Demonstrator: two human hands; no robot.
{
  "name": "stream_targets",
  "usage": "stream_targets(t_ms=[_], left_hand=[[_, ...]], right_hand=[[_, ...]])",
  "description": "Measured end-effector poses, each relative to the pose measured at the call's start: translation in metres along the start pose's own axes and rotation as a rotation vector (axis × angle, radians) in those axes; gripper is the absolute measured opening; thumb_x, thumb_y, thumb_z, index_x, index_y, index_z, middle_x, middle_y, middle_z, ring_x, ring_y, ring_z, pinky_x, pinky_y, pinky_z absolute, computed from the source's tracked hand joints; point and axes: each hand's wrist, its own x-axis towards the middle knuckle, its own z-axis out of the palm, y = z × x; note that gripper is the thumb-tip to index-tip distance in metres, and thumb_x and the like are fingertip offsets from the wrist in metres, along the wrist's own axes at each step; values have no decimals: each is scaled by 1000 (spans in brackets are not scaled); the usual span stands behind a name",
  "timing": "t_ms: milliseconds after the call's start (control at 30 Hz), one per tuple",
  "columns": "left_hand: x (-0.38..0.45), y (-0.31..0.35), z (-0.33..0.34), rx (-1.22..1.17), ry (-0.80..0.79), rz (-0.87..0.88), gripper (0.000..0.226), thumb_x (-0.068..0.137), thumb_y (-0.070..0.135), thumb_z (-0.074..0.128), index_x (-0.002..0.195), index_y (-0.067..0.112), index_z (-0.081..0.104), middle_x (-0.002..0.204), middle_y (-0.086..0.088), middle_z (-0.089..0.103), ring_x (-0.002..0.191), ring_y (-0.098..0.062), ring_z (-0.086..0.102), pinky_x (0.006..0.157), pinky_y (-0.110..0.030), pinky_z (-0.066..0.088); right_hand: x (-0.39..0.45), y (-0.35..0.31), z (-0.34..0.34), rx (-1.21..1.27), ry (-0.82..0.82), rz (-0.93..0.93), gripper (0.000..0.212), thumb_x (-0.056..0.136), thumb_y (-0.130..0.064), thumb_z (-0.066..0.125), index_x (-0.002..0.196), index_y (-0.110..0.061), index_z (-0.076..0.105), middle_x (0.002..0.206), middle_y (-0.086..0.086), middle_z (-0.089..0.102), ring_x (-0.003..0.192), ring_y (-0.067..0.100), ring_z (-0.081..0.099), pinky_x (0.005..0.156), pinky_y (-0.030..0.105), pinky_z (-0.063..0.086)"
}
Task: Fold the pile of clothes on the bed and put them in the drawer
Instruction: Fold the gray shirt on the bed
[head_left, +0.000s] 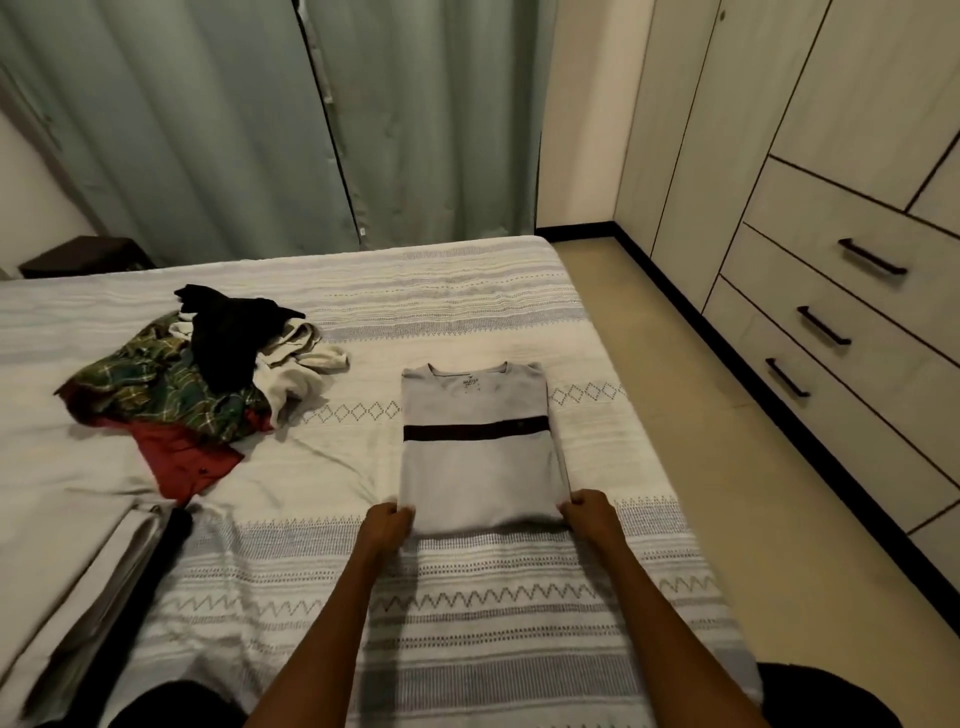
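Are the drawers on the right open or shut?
Shut. All three drawers sit flush with the wardrobe front, handles in line, no gap showing.

Both hands (390, 522) (589, 512) grip grey tee (478, 467) hem on bed (467, 597).

Two hands (388, 521) (587, 512), three drawers (852, 260), one pile (197, 369)

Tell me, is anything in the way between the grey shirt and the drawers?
Nothing visible blocks the way. The grey shirt lies on the bed, gripped at its near corners by the left hand and right hand. Only bare floor shows between the bed and the drawers, which are all closed, so one must be opened first.
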Motion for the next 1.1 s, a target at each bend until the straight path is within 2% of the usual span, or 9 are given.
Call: stream_targets(t_ms=[167, 267, 367, 467, 600, 667, 767, 900, 1100], left_hand=[[-23, -16, 0, -77, -36, -83, 25, 90, 20, 67, 88, -5, 67, 62, -13, 63, 51, -24, 58, 51, -37, 48], [-50, -23, 0, -46, -229, -191, 14, 92, 12, 64, 94, -1, 62, 61, -11, 60, 38, -17, 50, 41, -20, 35], [-69, -31, -10, 94, -467, -232, 23, 89, 19, 72, 102, 3, 62, 70, -9, 65, 48, -17, 60, 41, -21, 41], [-82, -34, -16, 413, -712, -222, 43, 83, 37, 79, 105, 2, 68, 78, -11, 71, 57, -16, 64, 48, -21, 45], [-95, -38, -10, 675, -834, -293, 54, 86, 50, 72, 118, 6, 67, 97, -4, 76, 81, -13, 71, 64, -21, 52], [-93, -37, -14, 680, -856, -317, 47, 98, 46, 57, 130, 12, 61, 118, -6, 72, 100, -17, 70, 73, -24, 53], [-79, -35, -21, 505, -633, -267, 50, 95, 60, 52, 101, 13, 70, 98, -6, 77, 80, -19, 74, 71, -27, 53], [-57, -30, -14, 358, -214, -27, 54, 95, 52, 58, 66, 8, 64, 54, -6, 64, 50, -20, 59, 58, -27, 50], [-49, -21, 6, 135, -144, -138, 39, 90, 29, 73, 67, 4, 54, 52, -8, 49, 40, -18, 44, 39, -19, 35]], right_hand=[[-38, 16, -11, -61, 51, 16, 32, 95, -25, 64, 66, -14, 58, 61, 1, 54, 59, 16, 51, 53, 25, 31], [-58, 32, -18, -155, -48, 35, 32, 90, -16, 66, 60, -15, 57, 59, 3, 55, 56, 17, 53, 55, 27, 34], [-79, 38, -34, -365, -305, 111, 11, 87, -10, 67, 76, -9, 67, 77, 11, 68, 62, 20, 63, 54, 27, 47], [-89, 47, -52, -445, -524, 196, 15, 88, -18, 72, 80, -5, 73, 68, 5, 69, 54, 15, 64, 55, 27, 52], [-97, 52, -64, -493, -849, 285, 17, 100, -19, 58, 106, -11, 72, 110, 7, 72, 73, 12, 69, 67, 25, 54], [-101, 45, -68, -403, -836, 321, 18, 103, -22, 54, 94, -18, 68, 90, 0, 73, 59, 8, 67, 60, 24, 51], [-93, 36, -61, -20, -600, 333, 27, 101, -33, 58, 81, -16, 57, 58, 2, 56, 40, 13, 50, 48, 21, 40], [-72, 32, -39, 216, -76, 156, 50, 83, -39, 80, 60, -10, 48, 58, 10, 50, 48, 19, 46, 48, 25, 37], [-63, 15, -33, 151, -137, 139, 36, 85, -24, 80, 73, -4, 53, 71, 4, 54, 59, 12, 48, 40, 20, 34]])
